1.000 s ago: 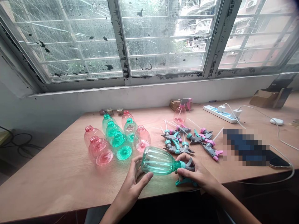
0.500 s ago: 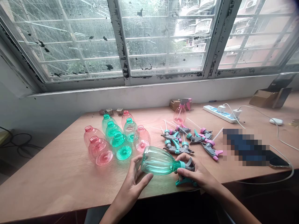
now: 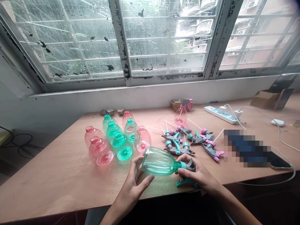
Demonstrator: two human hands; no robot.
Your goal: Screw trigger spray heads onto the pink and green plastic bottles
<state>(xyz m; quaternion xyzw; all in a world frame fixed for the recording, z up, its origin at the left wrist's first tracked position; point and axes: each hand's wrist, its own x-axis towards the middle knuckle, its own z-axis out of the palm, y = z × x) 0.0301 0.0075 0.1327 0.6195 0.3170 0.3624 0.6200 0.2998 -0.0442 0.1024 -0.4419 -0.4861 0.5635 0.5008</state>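
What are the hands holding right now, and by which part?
The left hand cups the base of the green bottle, which is held on its side. The right hand grips the spray head at the bottle's neck.

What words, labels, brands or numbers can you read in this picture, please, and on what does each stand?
No text can be read. The green bottle in the left hand and its spray head in the right hand bear no label, nor do the other bottles.
Any marking on the power strip or cardboard box is too small to read.
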